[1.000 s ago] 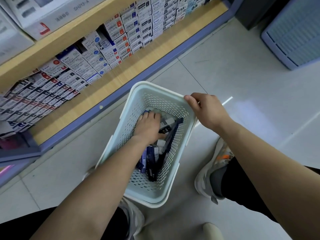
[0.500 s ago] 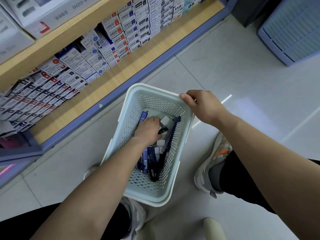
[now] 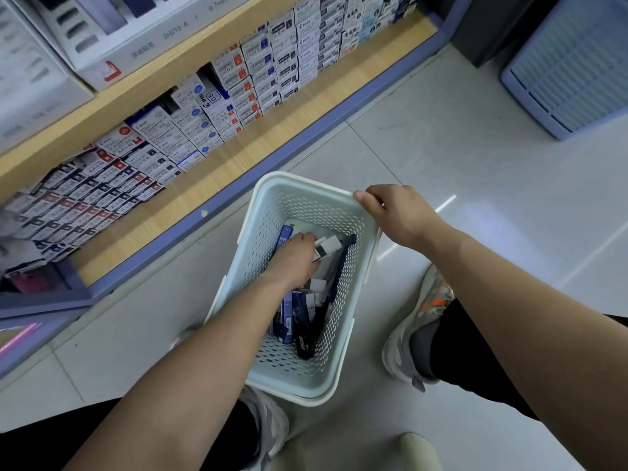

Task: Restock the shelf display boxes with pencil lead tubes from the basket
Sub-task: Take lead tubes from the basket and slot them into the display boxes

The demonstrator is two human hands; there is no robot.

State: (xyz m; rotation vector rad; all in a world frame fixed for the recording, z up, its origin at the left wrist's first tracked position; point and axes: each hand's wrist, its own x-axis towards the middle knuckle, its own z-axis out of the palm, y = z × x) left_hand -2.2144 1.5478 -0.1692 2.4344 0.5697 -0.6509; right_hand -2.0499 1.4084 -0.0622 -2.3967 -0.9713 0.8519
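A pale perforated plastic basket (image 3: 272,212) stands on the floor between my feet. Inside it lie several dark blue and black pencil lead tubes (image 3: 295,317) and a few white packets. My left hand (image 3: 295,258) is down in the basket with its fingers curled among the tubes at the far end; what it holds is hidden under the hand. My right hand (image 3: 397,215) grips the basket's far right rim. The shelf display boxes (image 3: 163,144) stand in rows on the low wooden shelf to the upper left.
The shelf has a blue front edge (image 3: 238,195) close to the basket. A light blue crate (image 3: 571,62) stands on the floor at upper right. My shoes (image 3: 418,317) flank the basket on pale floor tiles.
My left hand has drawn back a little inside the basket and its fingers have curled over the tubes. The view shifted slightly down; the right hand stays on the rim.
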